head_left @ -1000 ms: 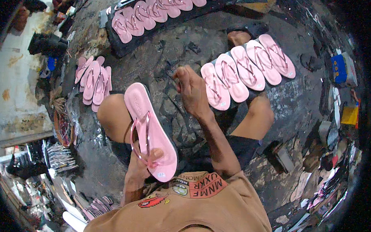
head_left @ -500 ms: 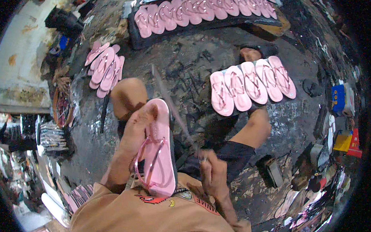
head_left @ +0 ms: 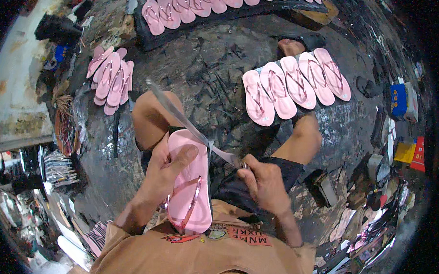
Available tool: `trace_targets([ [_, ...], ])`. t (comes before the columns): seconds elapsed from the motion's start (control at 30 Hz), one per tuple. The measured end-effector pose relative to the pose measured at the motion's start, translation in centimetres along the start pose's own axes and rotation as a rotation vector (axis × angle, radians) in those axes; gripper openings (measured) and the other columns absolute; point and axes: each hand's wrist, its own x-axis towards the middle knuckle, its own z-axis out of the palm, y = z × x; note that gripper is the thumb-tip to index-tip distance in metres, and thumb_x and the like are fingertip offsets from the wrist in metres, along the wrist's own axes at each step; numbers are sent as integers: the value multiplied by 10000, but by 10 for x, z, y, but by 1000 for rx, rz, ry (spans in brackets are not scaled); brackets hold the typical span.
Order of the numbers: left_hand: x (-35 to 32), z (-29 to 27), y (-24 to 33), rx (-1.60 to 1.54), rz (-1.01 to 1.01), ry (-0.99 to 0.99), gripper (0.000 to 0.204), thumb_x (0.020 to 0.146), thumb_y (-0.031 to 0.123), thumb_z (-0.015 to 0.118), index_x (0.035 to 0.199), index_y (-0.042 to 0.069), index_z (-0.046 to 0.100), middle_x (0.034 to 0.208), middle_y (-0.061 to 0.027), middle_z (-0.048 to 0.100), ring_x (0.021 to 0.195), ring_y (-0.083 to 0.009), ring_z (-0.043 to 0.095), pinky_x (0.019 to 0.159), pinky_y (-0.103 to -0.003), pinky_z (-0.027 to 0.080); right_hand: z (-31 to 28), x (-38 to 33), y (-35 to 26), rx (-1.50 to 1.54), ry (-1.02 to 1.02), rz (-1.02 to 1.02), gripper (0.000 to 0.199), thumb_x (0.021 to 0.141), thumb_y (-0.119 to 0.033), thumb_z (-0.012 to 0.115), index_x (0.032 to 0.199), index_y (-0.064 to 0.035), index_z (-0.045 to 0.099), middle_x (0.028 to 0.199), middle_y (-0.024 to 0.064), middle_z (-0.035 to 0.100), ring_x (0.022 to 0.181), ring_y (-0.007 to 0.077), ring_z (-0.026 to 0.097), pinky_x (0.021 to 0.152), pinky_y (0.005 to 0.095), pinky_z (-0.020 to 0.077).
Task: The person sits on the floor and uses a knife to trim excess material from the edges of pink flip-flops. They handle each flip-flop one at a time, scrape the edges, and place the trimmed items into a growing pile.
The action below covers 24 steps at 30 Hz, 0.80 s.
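Note:
My left hand (head_left: 164, 172) grips a pink flip-flop (head_left: 190, 186) by its upper left edge and holds it upright over my lap, strap side showing. Closed around the handles of long metal shears (head_left: 181, 118), my right hand (head_left: 265, 183) sits just right of the sandal. The blades run up and left, past the sandal's top edge and over my left knee.
A row of pink flip-flops (head_left: 296, 82) lies on the dark floor beside my right knee. A loose pile of pink sandals (head_left: 110, 76) lies at the left, and another row of pink soles (head_left: 195, 3) on a black board at the top. Clutter rings the edges.
My right hand came back from the floor in front of me with the shears. My left hand shifted its hold up the sandal, and the blades now lie against the sandal's top edge.

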Motion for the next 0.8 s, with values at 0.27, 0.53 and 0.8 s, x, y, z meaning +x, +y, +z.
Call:
trace_targets([
  [0.27,8,6,1,37,-51,56,483,936,229,722,1320,42,496,1125,-39,618,1003,-117,596,878,-282,505,-65,101,-33,-96,-377,-242,433,1051,-418,439,925,-24,566,663,195,578,680,415,615,636,491,460],
  [0.53,66,-57,-2,-26,407,112,415,947,173,650,1321,46,523,1188,-70,614,1068,-181,608,987,-346,513,13,153,64,530,66,-71,458,1068,-443,396,948,-39,575,636,-3,466,584,80,426,506,281,361],
  [0.8,42,20,-7,-906,241,-128,403,911,112,738,1276,80,573,1203,-28,664,1115,-174,652,971,-361,563,26,-7,18,404,605,-207,332,1031,-325,462,1011,-30,613,631,23,505,488,104,443,477,268,356],
])
